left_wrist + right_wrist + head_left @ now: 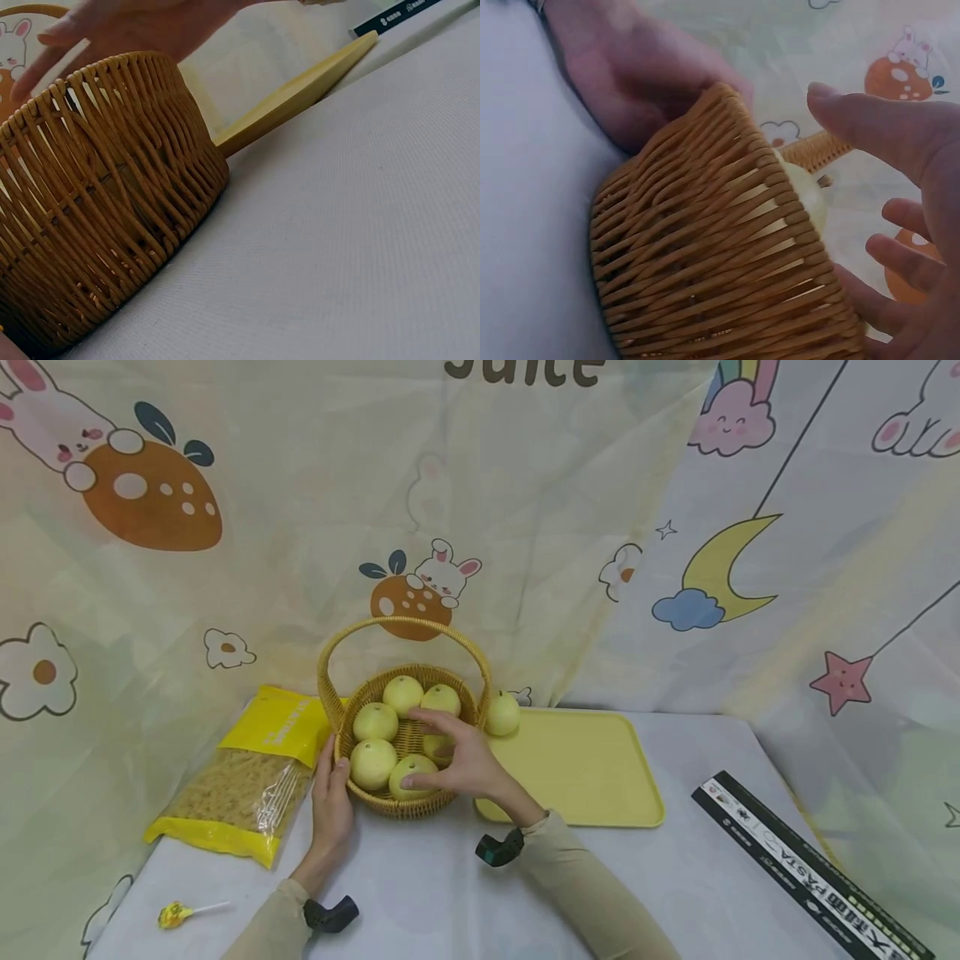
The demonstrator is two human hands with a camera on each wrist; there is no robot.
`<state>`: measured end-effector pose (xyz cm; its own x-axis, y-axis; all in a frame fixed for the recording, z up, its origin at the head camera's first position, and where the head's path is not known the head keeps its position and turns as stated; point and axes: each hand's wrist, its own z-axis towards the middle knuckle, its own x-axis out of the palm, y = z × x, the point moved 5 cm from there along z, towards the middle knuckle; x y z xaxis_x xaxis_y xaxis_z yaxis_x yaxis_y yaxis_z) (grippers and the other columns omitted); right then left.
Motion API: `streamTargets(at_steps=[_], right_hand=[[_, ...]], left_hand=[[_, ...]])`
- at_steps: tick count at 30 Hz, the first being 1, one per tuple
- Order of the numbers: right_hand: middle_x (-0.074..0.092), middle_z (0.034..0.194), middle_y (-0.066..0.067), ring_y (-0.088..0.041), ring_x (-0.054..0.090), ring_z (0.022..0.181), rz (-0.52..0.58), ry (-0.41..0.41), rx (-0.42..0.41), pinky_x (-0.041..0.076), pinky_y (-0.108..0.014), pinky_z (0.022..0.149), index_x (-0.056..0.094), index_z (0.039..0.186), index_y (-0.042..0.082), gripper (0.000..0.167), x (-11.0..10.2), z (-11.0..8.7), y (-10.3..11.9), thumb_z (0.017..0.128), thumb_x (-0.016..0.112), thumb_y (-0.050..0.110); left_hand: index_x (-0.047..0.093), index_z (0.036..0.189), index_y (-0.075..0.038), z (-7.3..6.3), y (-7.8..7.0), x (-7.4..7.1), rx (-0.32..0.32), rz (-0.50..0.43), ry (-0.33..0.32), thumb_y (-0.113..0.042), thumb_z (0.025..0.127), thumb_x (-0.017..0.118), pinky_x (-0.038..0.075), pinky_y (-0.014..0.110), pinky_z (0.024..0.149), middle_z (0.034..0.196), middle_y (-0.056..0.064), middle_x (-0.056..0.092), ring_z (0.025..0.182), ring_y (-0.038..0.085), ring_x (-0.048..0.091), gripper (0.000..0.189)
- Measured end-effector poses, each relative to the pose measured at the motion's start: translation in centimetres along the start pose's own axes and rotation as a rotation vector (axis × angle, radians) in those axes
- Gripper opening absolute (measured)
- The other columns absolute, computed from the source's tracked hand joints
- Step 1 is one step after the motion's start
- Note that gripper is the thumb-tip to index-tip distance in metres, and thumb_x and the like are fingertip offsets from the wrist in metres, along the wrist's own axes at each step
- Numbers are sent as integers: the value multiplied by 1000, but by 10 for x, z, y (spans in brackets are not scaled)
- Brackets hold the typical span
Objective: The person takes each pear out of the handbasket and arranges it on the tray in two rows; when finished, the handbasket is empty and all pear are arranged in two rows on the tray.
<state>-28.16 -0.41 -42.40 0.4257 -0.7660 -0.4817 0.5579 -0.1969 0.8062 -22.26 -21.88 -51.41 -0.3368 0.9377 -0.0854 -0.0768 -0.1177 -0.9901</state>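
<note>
A tan wicker basket point(408, 808) with a tall arched handle stands on the white-covered table, holding several round pale yellow-green fruits point(375, 723). My left hand point(332, 806) lies along the basket's left side, fingers and thumb extended against the wall near the rim. Over the basket's right part, my right hand point(468, 760) is spread, thumb apart from the fingers, and partly covers one fruit. The right wrist view shows nothing between its thumb and fingers point(900, 259). Another fruit point(502, 713) with a short stem rests outside the basket, at the tray's back left corner.
A yellow tray point(577, 768) lies right of the basket. To the left is a yellow-and-clear bag of pasta point(247, 768), with a wrapped lollipop point(175, 915) nearer the front. A long black box point(810, 868) lies slanted at the right. A printed cloth hangs behind.
</note>
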Motion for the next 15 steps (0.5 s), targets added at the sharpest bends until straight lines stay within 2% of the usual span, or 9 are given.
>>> streamTargets(at_steps=[3,7,9,15], right_hand=[[51,162,-3,-29,57,142,-86,25,-11,53,-50,114,53,157,22,91,4,1,-1,78,97,32],[53,161,2,-21,51,148,-194,46,-22,45,-44,122,53,157,22,94,6,3,-2,76,97,38],[55,159,2,-19,51,147,-239,62,-21,44,-42,122,54,156,21,93,8,4,-2,76,97,40],[66,147,-2,-19,66,130,-342,134,-6,54,-37,112,61,150,15,83,16,6,-4,79,94,45]], left_hand=[[14,172,-31,0,0,0,2,4,-1,-38,116,30,9,47,136,179,-5,11,165,18,9,58],[14,172,-31,1,1,0,5,6,0,-38,116,31,10,47,136,179,-6,11,165,18,9,58],[15,172,-31,1,1,-1,7,2,-1,-38,116,31,10,47,136,179,-6,11,165,18,10,58],[15,172,-30,1,1,-1,10,13,0,-37,116,31,11,48,136,179,-4,13,165,20,11,58]])
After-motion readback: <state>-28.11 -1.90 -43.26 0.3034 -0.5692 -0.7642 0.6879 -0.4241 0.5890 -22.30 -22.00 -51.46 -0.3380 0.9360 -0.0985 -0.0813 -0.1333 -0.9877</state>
